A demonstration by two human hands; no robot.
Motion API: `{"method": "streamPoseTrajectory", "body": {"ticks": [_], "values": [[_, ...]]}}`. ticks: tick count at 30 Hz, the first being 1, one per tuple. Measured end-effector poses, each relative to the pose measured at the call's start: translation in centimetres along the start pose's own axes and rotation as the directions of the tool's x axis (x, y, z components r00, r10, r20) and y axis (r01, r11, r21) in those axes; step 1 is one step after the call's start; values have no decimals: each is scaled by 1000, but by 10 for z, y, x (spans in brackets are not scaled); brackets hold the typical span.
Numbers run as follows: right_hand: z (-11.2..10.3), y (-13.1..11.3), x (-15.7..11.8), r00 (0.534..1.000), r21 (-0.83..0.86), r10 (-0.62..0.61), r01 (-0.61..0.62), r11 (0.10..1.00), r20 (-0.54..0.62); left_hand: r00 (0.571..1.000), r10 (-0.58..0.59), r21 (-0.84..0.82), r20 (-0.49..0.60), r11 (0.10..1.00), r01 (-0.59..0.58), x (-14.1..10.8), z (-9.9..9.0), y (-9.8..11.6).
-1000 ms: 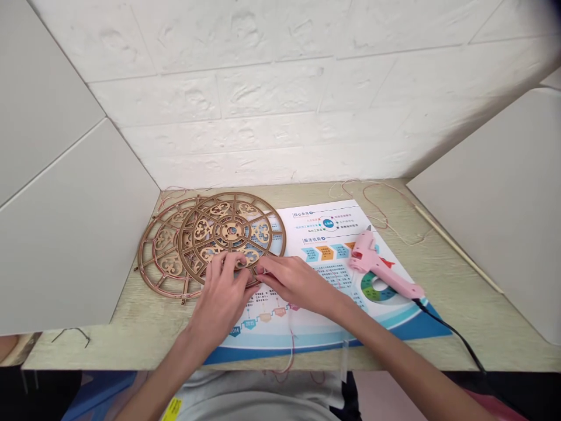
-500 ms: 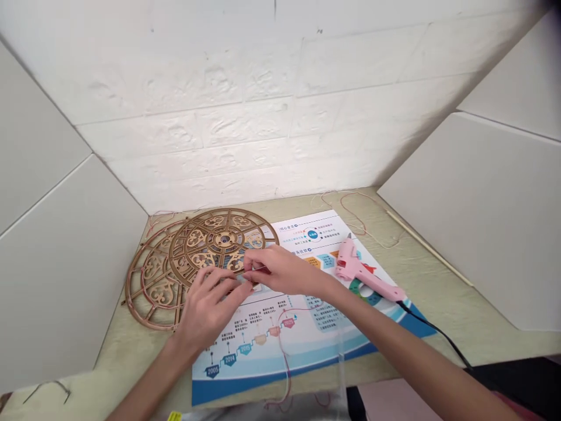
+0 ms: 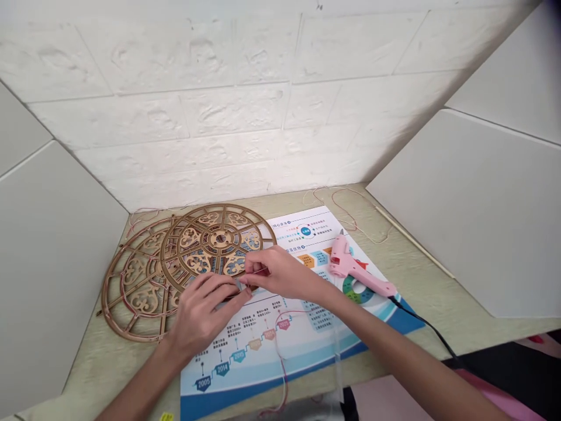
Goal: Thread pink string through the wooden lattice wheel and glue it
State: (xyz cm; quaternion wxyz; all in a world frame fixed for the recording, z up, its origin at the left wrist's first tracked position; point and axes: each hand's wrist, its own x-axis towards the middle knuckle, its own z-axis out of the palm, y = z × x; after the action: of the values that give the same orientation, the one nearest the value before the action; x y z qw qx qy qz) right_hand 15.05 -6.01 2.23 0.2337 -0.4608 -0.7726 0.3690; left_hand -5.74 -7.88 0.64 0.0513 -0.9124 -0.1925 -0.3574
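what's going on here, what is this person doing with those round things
A person is working with both bare hands at the near edge of the upper openwork disc, which partly overlaps another disc. The right hand has its fingers pinched together at a thin reddish strand; the left hand is at the disc's edge, close beside it. A pink glue gun lies to the right, on a printed sheet.

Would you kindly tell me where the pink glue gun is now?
In the head view, the pink glue gun lies right of the right hand, on the right part of the printed sheet, its black cord trailing from its handle.
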Motion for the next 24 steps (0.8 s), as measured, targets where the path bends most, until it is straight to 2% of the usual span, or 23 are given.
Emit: {"method": "streamPoseTrajectory", "body": {"ticks": [4,7,9,14,16,20,24], "values": [[-1,0,1,1000,0,13,-13,1000,6,1000,0,24,7,1000,0,-1,-1,0],[-5,0,-4,999,138,43,-47,989,29,1000,-7,29,15,1000,6,-2,0,1],[-9,0,-10,999,173,30,-33,984,19,1000,-16,30,8,999,16,-2,0,1],[-5,-4,-27,984,-48,-94,87,995,-152,1000,-17,57,-3,998,17,0,-2,3],[0,-6,-32,969,-128,-166,144,981,-183,1000,-12,60,2,998,12,0,-2,3],[6,-9,-36,959,-268,-232,184,946,-160,999,-28,60,-19,998,29,-1,0,4],[7,-14,-39,957,-381,-276,225,897,-86,999,-43,40,-18,998,44,-4,2,5]]}}
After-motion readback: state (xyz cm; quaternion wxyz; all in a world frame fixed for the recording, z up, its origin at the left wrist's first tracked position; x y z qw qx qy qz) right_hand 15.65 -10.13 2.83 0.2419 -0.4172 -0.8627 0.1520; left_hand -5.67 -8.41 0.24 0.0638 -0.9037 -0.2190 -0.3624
